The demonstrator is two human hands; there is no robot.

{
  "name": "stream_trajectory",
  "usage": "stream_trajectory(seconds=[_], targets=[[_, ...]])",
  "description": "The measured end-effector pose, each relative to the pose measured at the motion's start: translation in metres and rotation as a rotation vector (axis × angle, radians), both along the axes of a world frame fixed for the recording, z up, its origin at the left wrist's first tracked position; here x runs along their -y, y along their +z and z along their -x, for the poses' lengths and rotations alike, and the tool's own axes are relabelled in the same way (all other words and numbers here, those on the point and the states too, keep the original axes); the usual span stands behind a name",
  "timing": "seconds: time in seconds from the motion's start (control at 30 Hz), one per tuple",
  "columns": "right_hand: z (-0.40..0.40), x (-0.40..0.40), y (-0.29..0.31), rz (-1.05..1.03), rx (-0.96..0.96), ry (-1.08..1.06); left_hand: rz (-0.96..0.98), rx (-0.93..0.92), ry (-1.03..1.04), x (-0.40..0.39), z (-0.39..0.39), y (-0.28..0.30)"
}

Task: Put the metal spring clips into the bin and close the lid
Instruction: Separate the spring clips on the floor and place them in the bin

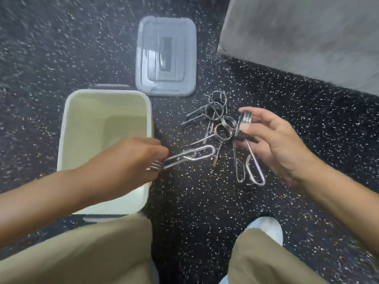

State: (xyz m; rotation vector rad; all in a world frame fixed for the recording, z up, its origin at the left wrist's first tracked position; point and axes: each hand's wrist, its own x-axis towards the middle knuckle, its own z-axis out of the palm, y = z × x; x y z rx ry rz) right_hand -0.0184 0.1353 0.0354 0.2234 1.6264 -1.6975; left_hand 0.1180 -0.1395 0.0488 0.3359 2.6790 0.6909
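An open pale bin (67,128) stands on the floor at the left, with nothing visible inside it. Its grey lid (185,58) lies flat on the floor behind it. My left hand (131,158) hovers over the bin's right rim, shut on a metal spring clip (192,154) whose long loops point right. My right hand (274,140) holds another spring clip (245,124) by its coil, handles hanging down. A pile of several spring clips (215,115) lies on the floor between the lid and my right hand.
The floor (205,201) is dark and speckled. A grey slab or wall base (307,37) fills the upper right. My knees in tan trousers (92,253) and a white shoe (264,224) sit at the bottom.
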Motion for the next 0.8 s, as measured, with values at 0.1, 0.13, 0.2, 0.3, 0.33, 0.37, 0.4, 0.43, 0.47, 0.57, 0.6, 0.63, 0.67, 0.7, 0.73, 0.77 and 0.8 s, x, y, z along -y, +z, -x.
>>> stream_trajectory(seconds=[0.1,0.13,0.2,0.3,0.33,0.37,0.4,0.43,0.47,0.57,0.6,0.63,0.67,0.7,0.73,0.77,0.8], targets=[[0.014,0.022,0.014,0.029,0.011,0.109,-0.024,-0.036,0.097,0.02,-0.016,0.001],[0.018,0.03,0.019,0.027,0.009,0.148,-0.035,-0.041,0.134,0.027,-0.021,0.001],[0.026,0.046,0.028,0.018,-0.004,0.226,-0.05,-0.016,0.18,0.039,-0.031,-0.001],[0.036,0.069,0.036,-0.008,-0.023,0.324,-0.088,0.089,0.244,0.059,-0.049,-0.006],[0.038,0.075,0.039,-0.023,-0.029,0.345,-0.098,0.111,0.257,0.064,-0.054,-0.008],[0.04,0.082,0.04,-0.038,-0.035,0.364,-0.092,0.132,0.264,0.069,-0.06,-0.012],[0.041,0.086,0.042,-0.053,-0.042,0.378,-0.063,0.139,0.259,0.073,-0.065,-0.018],[0.041,0.091,0.042,-0.064,-0.042,0.391,-0.016,0.125,0.25,0.077,-0.069,-0.025],[0.04,0.096,0.041,-0.073,-0.037,0.403,0.044,0.086,0.24,0.081,-0.074,-0.033],[0.034,0.105,0.038,-0.122,-0.035,0.44,0.179,-0.031,0.171,0.089,-0.078,-0.056],[0.031,0.108,0.037,-0.126,-0.031,0.447,0.239,-0.066,0.123,0.09,-0.078,-0.066],[0.027,0.111,0.037,-0.131,-0.028,0.451,0.297,-0.08,0.081,0.091,-0.078,-0.077],[0.023,0.116,0.036,-0.14,-0.025,0.462,0.338,-0.081,0.058,0.093,-0.08,-0.087],[0.02,0.118,0.037,-0.153,-0.026,0.461,0.377,-0.06,0.013,0.092,-0.079,-0.097],[0.017,0.121,0.037,-0.165,-0.031,0.463,0.422,-0.038,-0.048,0.091,-0.079,-0.105],[0.013,0.125,0.037,-0.17,-0.041,0.469,0.461,-0.023,-0.112,0.091,-0.08,-0.112],[0.01,0.129,0.037,-0.179,-0.059,0.478,0.495,-0.008,-0.167,0.092,-0.08,-0.118]])
